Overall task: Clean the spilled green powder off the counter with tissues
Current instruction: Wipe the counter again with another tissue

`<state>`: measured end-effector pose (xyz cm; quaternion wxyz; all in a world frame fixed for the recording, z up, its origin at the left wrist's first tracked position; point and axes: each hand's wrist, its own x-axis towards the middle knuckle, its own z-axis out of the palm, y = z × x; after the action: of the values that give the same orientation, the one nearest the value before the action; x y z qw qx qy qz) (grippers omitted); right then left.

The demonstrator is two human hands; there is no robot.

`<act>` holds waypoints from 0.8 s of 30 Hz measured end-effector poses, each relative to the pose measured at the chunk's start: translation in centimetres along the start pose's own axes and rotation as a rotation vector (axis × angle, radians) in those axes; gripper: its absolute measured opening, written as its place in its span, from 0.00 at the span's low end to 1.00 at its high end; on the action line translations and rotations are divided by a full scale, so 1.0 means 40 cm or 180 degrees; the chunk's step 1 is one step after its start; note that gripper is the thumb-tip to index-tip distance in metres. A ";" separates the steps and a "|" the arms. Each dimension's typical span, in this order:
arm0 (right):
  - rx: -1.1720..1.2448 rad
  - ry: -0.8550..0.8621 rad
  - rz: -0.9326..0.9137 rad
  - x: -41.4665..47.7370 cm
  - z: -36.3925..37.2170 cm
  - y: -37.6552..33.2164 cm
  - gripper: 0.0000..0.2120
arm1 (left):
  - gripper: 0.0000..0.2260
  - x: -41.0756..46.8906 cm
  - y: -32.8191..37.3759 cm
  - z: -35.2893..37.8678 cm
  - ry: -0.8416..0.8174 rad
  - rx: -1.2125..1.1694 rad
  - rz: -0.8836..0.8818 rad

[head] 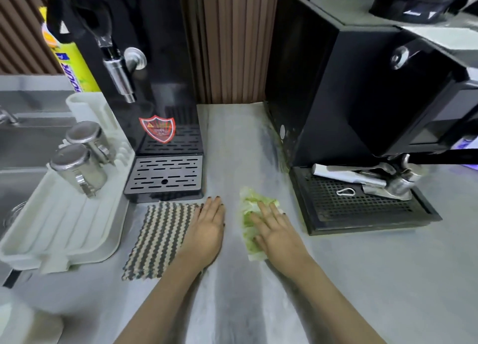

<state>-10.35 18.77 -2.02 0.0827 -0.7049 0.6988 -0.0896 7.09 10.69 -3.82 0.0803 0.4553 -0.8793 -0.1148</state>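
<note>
Right hand (pixel 278 233) lies flat on a crumpled tissue (pixel 254 204), fingers (pixel 266 211) straight and slightly spread, pressing it to the grey counter (pixel 232 142) at centre near, just left of the black coffee machine's drip tray (pixel 362 214). The tissue is blotched with green powder (pixel 247 219) it has picked up, and a faint greenish tinge seems to linger along the machine's foot, farther back, though it is hard to be sure. Left hand (pixel 210 227) rests palm down beside it, fingers straight and close together, holding nothing, its outer edge over a woven striped cloth (pixel 157 240). Handling, as judged: the tissue is feather-light, limp and probably damp, so it should bunch and may tear if dragged hard. Best worked under a flat palm with even pressure. To lift it, gather the edges inward and pinch the bundle from above, soiled face folded in, so loose powder does not scatter back onto the counter.
</note>
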 end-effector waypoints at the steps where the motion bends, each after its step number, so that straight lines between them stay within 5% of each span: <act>1: -0.0182 -0.0052 -0.0094 0.012 0.009 0.003 0.25 | 0.36 -0.009 -0.008 0.006 -0.0063 0.0056 -0.0082; 6: -0.0085 -0.0776 0.0073 0.086 0.027 0.030 0.35 | 0.38 -0.032 -0.011 0.011 -0.0158 0.0195 -0.0368; 12: 0.0015 -0.0695 0.0213 0.146 0.029 0.009 0.24 | 0.36 -0.037 -0.008 0.024 -0.0080 0.0145 -0.0465; 19: -0.0418 -0.0498 -0.0342 0.030 0.010 0.001 0.28 | 0.35 -0.038 -0.011 0.026 -0.0037 0.0104 -0.0482; 24: -0.0123 -0.0817 0.0056 -0.100 0.048 -0.018 0.32 | 0.35 -0.037 -0.013 0.027 -0.0064 0.0186 -0.0486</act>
<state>-9.19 22.77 -3.77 0.1586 -0.7059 0.6902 0.0155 8.06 11.75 -5.05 0.0491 0.5220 -0.8457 -0.0994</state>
